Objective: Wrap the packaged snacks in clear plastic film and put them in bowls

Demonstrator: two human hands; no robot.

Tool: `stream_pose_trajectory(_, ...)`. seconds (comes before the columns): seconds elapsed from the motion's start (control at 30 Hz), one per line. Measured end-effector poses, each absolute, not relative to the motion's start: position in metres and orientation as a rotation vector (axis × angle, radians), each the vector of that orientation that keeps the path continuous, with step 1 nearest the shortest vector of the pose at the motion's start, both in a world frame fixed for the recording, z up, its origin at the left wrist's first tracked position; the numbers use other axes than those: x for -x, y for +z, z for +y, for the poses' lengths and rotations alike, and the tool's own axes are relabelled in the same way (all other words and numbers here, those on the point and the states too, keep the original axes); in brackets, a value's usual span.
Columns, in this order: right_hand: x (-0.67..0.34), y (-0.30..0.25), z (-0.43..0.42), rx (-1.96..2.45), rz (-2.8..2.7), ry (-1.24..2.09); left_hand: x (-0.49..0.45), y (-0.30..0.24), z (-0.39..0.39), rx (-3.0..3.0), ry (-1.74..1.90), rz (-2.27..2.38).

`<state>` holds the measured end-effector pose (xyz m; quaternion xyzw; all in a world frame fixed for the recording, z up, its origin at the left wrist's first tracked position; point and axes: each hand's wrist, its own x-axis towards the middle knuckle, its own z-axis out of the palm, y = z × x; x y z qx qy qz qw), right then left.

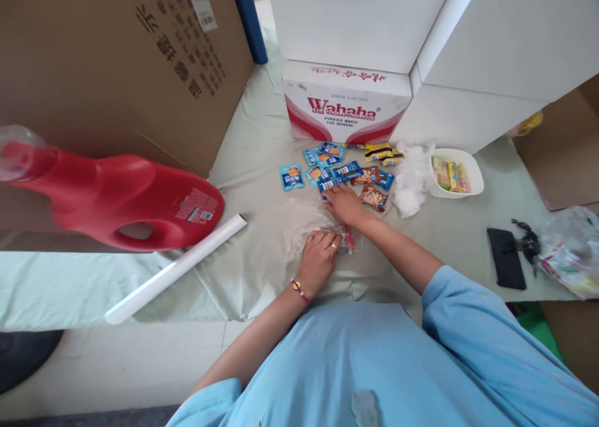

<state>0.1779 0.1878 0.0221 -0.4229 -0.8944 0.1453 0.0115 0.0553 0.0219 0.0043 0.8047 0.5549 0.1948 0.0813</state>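
My left hand [319, 255], with a ring and a beaded bracelet, presses its closed fingers on a crumpled clear plastic bag [299, 227] with red parts at the table's near side. Just above it, my right hand [345, 205] has its fingertips at the lower edge of a blue snack packet [331, 185]; the fingers look closed on it, and its lower part is covered. Around lie more small packets: blue ones with an orange picture [292, 177], brown ones [373, 197] and yellow ones [380, 152].
Behind the packets stands a Wahaha carton [346, 105]. To the right are white fluffy material [412, 180], a white tub [475, 174] holding packets, a phone [506, 258] and keys [530, 243]. A red jug [135, 196], a white roll [178, 269] and a large cardboard box [116, 71] occupy the left.
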Motion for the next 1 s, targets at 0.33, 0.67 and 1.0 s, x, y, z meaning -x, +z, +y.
stream_pose_trajectory(0.33,-0.187,0.028,0.2,1.088,-2.813,0.587,-0.058,0.007,0.02,-2.362,0.57,1.656)
stream_pose_trajectory(0.67,-0.202,0.056,0.158,0.829,-2.916,0.636,-0.056,0.006,0.021,-2.38,0.618,1.638)
stream_pose_trajectory(1.0,-0.24,0.034,0.074,0.835,-3.016,0.395,-0.015,0.002,-0.019,-1.781,1.114,1.44)
